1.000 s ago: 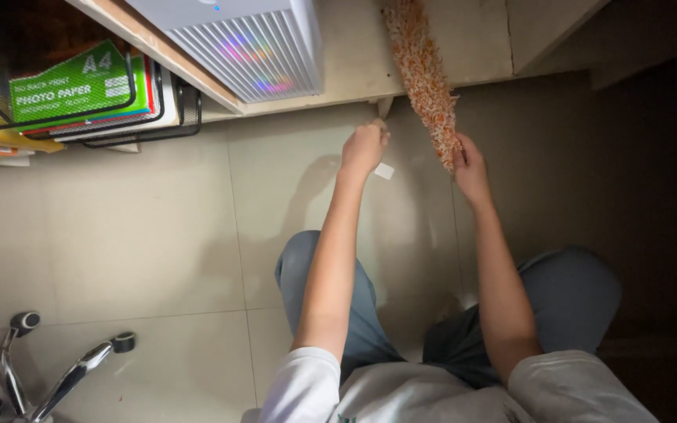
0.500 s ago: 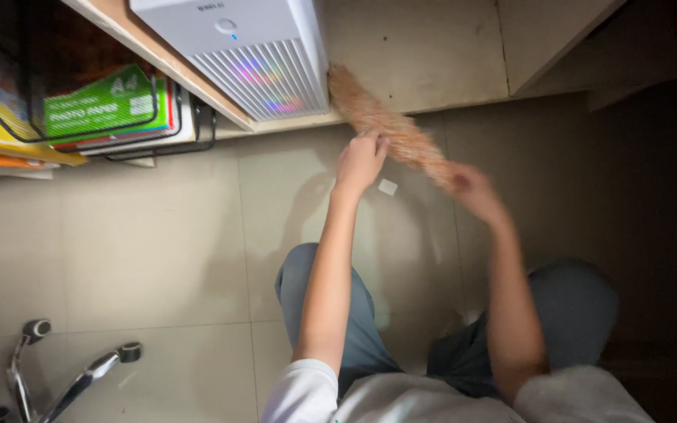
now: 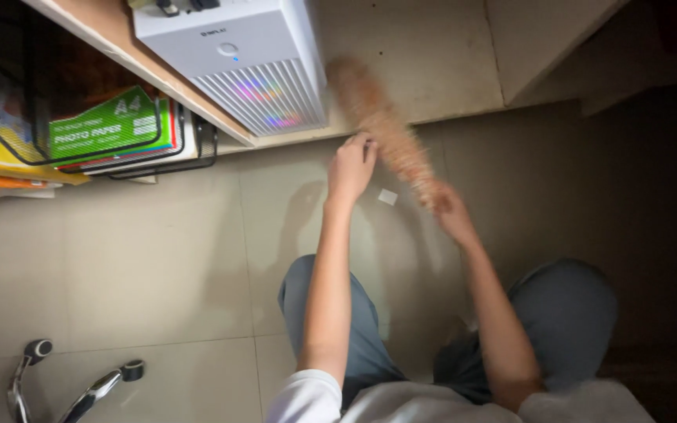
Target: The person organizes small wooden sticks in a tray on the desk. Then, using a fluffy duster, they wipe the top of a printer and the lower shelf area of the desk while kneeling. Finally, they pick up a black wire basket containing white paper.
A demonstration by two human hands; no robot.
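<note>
A long orange-brown fluffy duster point(image 3: 381, 125), blurred by motion, slants from beside the white appliance down to my right hand point(image 3: 450, 211), which grips its lower end. My left hand point(image 3: 352, 164) is closed around the duster's middle, just left of it, over the tiled floor by the wall's base. A small white scrap point(image 3: 387, 197) lies on the tile between my two hands. My knees in grey trousers point(image 3: 566, 313) show below.
A white ribbed appliance point(image 3: 237, 59) stands on the floor at the top. A black wire rack point(image 3: 80, 133) with paper packs sits under a wooden shelf edge at left. Chair legs with castors point(image 3: 80, 384) are at the bottom left. Dark space lies to the right.
The duster has swung from nearly upright to slanting leftwards towards the white appliance. Both hands shifted with it, and the view moved slightly.
</note>
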